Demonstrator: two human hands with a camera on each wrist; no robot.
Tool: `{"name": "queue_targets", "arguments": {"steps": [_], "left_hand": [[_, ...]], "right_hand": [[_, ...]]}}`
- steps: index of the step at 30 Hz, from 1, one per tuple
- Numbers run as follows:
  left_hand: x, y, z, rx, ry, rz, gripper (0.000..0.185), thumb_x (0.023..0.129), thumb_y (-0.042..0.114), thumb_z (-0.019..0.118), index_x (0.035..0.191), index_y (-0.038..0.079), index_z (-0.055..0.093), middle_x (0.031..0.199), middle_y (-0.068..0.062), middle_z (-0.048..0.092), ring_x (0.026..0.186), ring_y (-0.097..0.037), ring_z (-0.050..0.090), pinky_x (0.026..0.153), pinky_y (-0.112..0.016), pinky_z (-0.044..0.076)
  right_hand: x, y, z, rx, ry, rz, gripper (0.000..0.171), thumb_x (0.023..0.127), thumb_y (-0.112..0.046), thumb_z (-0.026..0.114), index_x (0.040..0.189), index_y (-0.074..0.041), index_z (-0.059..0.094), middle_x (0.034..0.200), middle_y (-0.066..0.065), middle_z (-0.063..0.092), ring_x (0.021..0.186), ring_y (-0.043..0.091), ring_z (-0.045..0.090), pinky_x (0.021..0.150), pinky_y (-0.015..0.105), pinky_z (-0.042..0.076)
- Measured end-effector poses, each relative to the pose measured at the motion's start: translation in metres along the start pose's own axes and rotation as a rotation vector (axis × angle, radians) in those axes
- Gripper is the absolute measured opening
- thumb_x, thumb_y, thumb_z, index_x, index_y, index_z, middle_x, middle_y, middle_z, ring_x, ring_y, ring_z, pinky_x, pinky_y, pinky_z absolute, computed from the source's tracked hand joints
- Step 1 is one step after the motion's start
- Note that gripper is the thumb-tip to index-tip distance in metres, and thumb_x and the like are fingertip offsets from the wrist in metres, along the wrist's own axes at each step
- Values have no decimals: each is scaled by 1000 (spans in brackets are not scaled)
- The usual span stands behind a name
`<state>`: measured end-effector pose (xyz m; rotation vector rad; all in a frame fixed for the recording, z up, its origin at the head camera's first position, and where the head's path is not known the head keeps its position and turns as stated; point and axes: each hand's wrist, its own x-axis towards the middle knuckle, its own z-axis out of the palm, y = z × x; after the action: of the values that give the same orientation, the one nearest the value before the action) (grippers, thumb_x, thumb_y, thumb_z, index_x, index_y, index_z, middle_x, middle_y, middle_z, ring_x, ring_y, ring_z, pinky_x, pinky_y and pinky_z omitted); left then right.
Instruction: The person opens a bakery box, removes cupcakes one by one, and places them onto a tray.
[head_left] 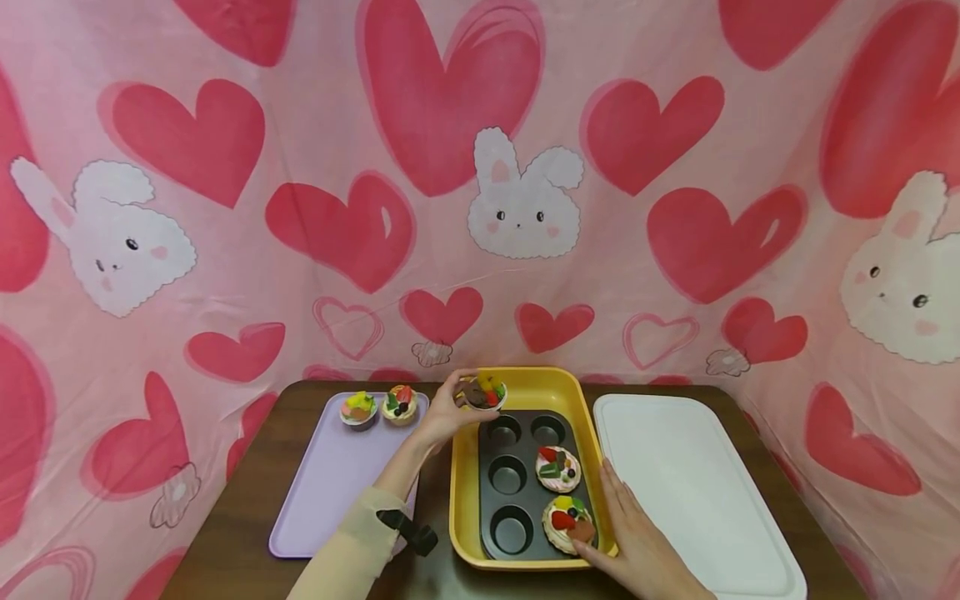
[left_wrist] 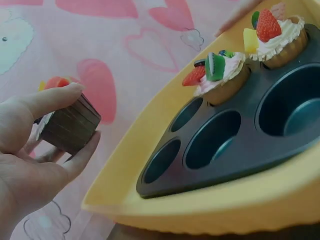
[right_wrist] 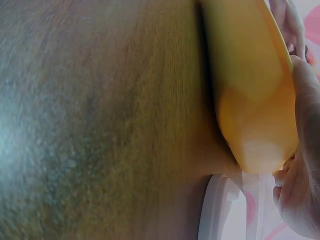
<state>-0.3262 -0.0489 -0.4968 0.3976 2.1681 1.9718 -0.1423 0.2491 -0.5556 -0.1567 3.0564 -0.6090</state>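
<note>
— Which hand is carrying the chocolate cupcake (head_left: 481,392)?

— The left hand (head_left: 450,410) is pinching it by its ridged brown wrapper, thumb on one side and fingers on the other; the cupcake is sitting upright in that grip, above the far left corner of the yellow tray (head_left: 461,500).

— And which way is it lying from the purple tray (head_left: 315,500)?

— The purple tray is lying to the left of the grip, with two cupcakes (head_left: 378,407) standing along its far edge. The muffin pan (head_left: 498,508) is sitting to the right and nearer the person, with two decorated cupcakes (head_left: 562,496) filling its right-hand cups.

— What is the right hand (head_left: 637,542) doing?

— It is resting flat against the yellow tray's right rim, fingers straight, holding nothing. The left hand is clearly the nearer one to the purple tray.
</note>
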Motion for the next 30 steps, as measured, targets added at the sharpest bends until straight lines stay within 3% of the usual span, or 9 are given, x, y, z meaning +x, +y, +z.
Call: {"name": "queue_targets", "arguments": {"steps": [7, 19, 30], "left_hand": [[-9, -5, -14, -46, 7, 22, 74, 75, 10, 85, 135, 19, 43, 139, -8, 52, 135, -30, 45, 118, -55, 28], [-27, -15, -35, -17, 62, -33, 74, 74, 12, 86, 133, 19, 42, 135, -4, 56, 122, -24, 53, 106, -45, 46], [-50, -23, -51, 14, 102, -38, 75, 73, 7, 85, 134, 14, 41, 136, -11, 54, 131, -31, 49, 116, -55, 32]], "right_hand": [[0, 2, -1, -1, 33, -8, 116, 76, -83, 51, 159, -20, -1, 167, 6, 6, 146, 36, 30, 105, 63, 39], [1, 2, 1, 7, 36, -12, 115, 77, -82, 52, 159, -21, -2, 167, 6, 7, 147, 36, 29, 106, 64, 38], [1, 2, 3, 11, 54, -11, 115, 77, -82, 52, 158, -22, -3, 167, 4, 6, 146, 36, 30, 105, 65, 38]]}}
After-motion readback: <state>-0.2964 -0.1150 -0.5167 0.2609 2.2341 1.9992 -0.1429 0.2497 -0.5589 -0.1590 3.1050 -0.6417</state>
